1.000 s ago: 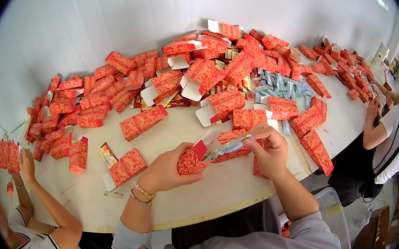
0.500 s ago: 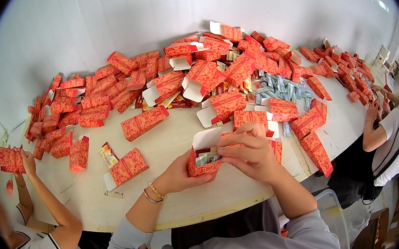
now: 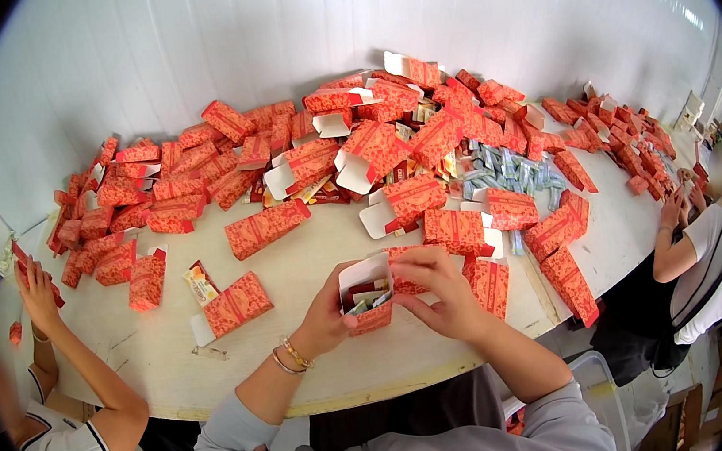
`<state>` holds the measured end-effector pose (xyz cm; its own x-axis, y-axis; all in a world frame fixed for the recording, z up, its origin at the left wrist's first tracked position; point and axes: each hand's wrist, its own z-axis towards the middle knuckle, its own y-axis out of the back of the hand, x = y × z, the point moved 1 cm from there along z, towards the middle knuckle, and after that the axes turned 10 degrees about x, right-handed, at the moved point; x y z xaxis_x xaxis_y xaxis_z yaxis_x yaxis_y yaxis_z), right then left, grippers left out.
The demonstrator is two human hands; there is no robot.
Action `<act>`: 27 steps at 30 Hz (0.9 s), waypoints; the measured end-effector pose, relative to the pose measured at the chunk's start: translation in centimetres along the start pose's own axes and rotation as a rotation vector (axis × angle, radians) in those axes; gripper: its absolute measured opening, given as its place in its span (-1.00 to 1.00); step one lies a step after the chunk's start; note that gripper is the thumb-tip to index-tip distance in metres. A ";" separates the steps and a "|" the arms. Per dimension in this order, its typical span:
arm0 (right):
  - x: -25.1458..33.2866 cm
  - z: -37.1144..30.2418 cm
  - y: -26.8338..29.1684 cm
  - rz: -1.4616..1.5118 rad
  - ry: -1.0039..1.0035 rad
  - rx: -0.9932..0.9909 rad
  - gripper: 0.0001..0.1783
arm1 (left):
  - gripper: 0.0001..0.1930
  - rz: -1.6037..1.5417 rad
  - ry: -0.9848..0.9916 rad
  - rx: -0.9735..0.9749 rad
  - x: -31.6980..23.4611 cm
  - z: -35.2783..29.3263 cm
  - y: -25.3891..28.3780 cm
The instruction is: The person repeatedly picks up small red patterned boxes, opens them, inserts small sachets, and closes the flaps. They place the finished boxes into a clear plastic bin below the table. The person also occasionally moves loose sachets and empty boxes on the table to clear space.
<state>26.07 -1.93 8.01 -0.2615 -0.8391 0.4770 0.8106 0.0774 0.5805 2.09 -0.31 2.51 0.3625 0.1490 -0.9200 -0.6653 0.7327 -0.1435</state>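
Observation:
My left hand (image 3: 325, 317) is wrapped round the left side of a red patterned carton (image 3: 372, 320). The carton is open at the top, its white inner flap standing up at the back. Inside it lie small packets (image 3: 366, 299), some pale and some dark red. At the carton's right edge is my right hand (image 3: 445, 292), its fingers curled and the thumb against the side, with red card between them. Beyond the right hand lie more red cartons (image 3: 454, 230), one of them with its white flap out.
Red cartons (image 3: 187, 185) are heaped along the wall, with pale blue sachets (image 3: 506, 171) among them. A carton (image 3: 236, 304) and a yellow-white packet (image 3: 200, 284) lie to the left. Co-workers sit on both sides; the left one's hand (image 3: 37, 293) holds a carton.
The carton in my hands has turned more upright, so its opening and packets show more. My right fingers have moved down from above the opening to its right edge. The left co-worker's carton has turned.

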 end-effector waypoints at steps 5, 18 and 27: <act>-1.4 -0.9 -3.2 0.359 -0.173 -0.042 -0.41 | 0.24 0.100 -0.104 -0.061 0.1 -0.3 -0.6; -1.7 -1.4 -3.4 0.218 -0.039 0.083 -0.60 | -0.58 0.181 -0.102 -0.130 -1.2 -0.2 -0.8; -1.7 -1.3 -4.0 0.286 -0.105 0.030 -0.80 | -0.72 0.416 -0.276 -0.214 -1.3 0.1 -0.9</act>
<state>23.97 -1.50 4.01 -0.0793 -0.7208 0.6886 0.8437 0.3193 0.4314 2.28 -1.04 3.87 0.1792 0.5874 -0.7892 -0.8969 0.4272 0.1143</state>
